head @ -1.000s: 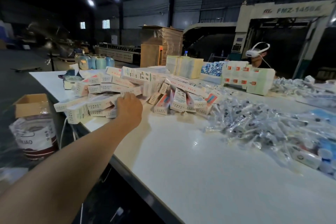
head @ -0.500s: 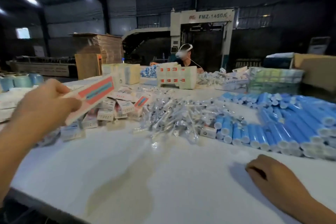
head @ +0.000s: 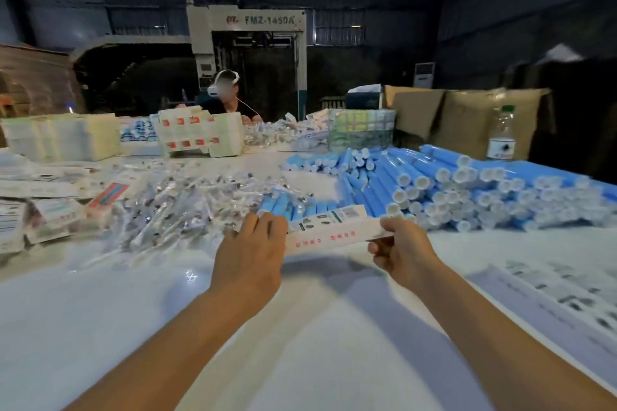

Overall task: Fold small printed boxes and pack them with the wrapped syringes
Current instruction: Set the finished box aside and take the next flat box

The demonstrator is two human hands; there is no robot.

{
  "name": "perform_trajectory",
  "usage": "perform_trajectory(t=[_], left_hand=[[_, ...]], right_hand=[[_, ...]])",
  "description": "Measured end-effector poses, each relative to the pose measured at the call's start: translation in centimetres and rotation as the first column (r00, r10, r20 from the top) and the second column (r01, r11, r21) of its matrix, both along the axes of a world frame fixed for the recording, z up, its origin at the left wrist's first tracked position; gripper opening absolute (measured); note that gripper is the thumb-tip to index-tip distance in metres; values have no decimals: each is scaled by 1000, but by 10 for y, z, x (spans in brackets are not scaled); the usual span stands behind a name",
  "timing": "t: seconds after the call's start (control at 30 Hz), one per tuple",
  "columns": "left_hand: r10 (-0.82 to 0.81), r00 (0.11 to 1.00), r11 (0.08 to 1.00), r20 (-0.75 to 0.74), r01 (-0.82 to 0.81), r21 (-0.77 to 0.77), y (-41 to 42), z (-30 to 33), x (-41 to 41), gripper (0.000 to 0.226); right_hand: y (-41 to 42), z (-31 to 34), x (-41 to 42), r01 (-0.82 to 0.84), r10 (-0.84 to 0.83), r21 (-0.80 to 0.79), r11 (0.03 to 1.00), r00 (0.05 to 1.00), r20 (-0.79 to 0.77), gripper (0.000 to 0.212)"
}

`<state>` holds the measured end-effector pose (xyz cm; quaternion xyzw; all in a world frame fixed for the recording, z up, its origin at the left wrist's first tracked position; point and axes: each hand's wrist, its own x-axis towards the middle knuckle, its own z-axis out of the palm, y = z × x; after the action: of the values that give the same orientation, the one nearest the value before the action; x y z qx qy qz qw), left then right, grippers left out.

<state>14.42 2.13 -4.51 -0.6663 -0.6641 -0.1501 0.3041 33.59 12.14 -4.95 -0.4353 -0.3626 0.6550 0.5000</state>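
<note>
We are holding a flat printed box (head: 329, 232) between both hands, above the white table (head: 300, 344). Our left hand (head: 248, 264) is gripping its left end, fingers curled over the top edge; our right hand (head: 399, 248) is pinching the right end between thumb and curled fingers. The box is running left to right, its long axis stretching from one hand to the other, and it looks unopened as yet. The wrapped syringes (head: 187, 207) are lying in a loose heap beyond and to the left, so our left hand is sitting nearer them. Blue tubes (head: 467, 187) are piling up ahead on the right. Our left fingers are hiding the box's left flap, and its print is too blurred to read.
</note>
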Motion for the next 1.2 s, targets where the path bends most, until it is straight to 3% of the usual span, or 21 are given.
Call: perform_trajectory(t=[0.13, 0.2, 0.4, 0.47, 0.53, 0.63, 0.87, 1.0, 1.2], left_hand=[[-6, 998, 994, 60, 12, -108, 7, -20, 5, 53], [2, 993, 988, 114, 16, -156, 9, -30, 6, 67], [-16, 972, 987, 235, 53, -150, 16, -36, 9, 73], [-19, 971, 987, 237, 56, -151, 14, -35, 7, 70], [-7, 974, 984, 225, 47, -174, 12, -35, 4, 69], [15, 975, 974, 224, 36, -223, 11, -36, 2, 68], [4, 975, 962, 224, 57, -268, 11, -34, 9, 49], [-10, 967, 965, 256, 76, -250, 11, -36, 10, 42], [-53, 972, 963, 228, 110, -245, 13, -36, 8, 42]], right_hand=[[1, -4, -2, 22, -23, 14, 1000, 992, 125, 13], [-2, -5, -6, -21, 14, 37, 999, 983, 184, 13], [-10, -9, -8, -131, 106, 41, 991, 920, 377, 18], [-9, -10, -5, -115, 26, 132, 985, 842, 539, 18], [-4, -9, -3, -99, -154, 323, 941, 724, 672, 21], [4, 3, -11, -146, -319, 471, 870, 564, 762, 21], [40, 34, -108, -451, -106, 321, 833, 439, 892, 17], [63, 33, -174, -505, -154, 308, 806, 323, 934, 34], [79, 28, -214, -571, -201, 220, 791, 98, 975, 25]])
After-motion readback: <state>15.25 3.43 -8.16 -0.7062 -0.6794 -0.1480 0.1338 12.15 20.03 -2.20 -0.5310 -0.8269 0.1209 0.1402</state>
